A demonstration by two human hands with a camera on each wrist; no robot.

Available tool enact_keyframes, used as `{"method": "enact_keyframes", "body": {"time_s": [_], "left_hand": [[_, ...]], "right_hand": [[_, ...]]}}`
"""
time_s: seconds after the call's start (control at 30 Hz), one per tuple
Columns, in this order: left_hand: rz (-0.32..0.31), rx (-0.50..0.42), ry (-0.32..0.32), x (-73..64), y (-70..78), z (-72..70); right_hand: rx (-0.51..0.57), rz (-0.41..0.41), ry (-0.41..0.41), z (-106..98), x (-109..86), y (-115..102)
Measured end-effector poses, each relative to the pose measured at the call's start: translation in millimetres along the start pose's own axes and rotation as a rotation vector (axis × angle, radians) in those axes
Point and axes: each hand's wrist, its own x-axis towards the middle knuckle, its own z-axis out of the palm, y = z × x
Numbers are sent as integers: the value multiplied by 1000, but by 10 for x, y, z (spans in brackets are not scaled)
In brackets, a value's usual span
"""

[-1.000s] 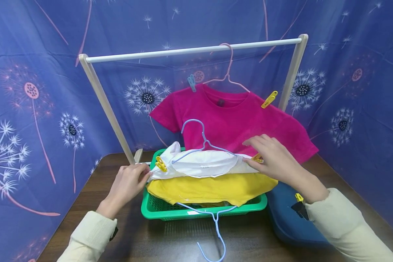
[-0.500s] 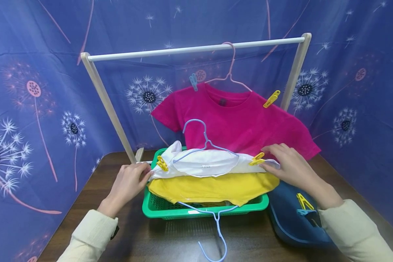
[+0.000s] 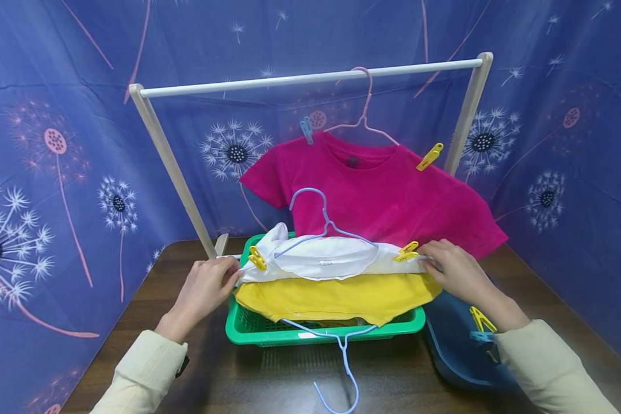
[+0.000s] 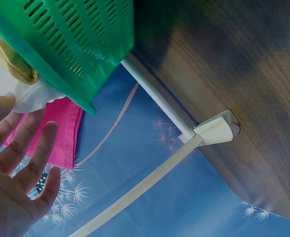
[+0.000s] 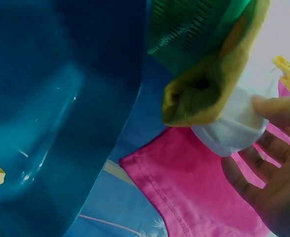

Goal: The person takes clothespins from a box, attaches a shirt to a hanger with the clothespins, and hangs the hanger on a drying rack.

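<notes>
Fingers of the left hand (image 3: 206, 292) and right hand (image 3: 457, 275) pinch opposite ends of the white shirt (image 3: 321, 261) (a yellow clip (image 3: 257, 259) sits near each), which lies across the green basket (image 3: 235, 332) against the yellow shirt (image 3: 331, 300).

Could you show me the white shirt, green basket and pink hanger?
White shirt (image 3: 315, 253), head view: fabric inside the neckline.
Green basket (image 4: 82, 39), left wrist view: slotted side wall.
Pink hanger (image 3: 363, 119), head view: where neck meets arms.
</notes>
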Motion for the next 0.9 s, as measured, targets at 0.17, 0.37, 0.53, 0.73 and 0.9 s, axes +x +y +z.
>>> {"method": "enact_keyframes", "body": {"time_s": [0.17, 0.37, 0.53, 0.73, 0.9], "left_hand": [[42, 1, 17, 9, -21, -2], [92, -13, 35, 31, -40, -27], [104, -15, 43, 91, -37, -95], [89, -23, 51, 203, -49, -204], [63, -23, 45, 326, -77, -309]], "right_hand": [[-21, 9, 36, 34, -1, -1], [-31, 39, 92, -12, 19, -36], [-47, 54, 141, -98, 72, -74], [-39, 65, 187, -214, 180, -99], [-38, 73, 206, -294, 310, -107]]}}
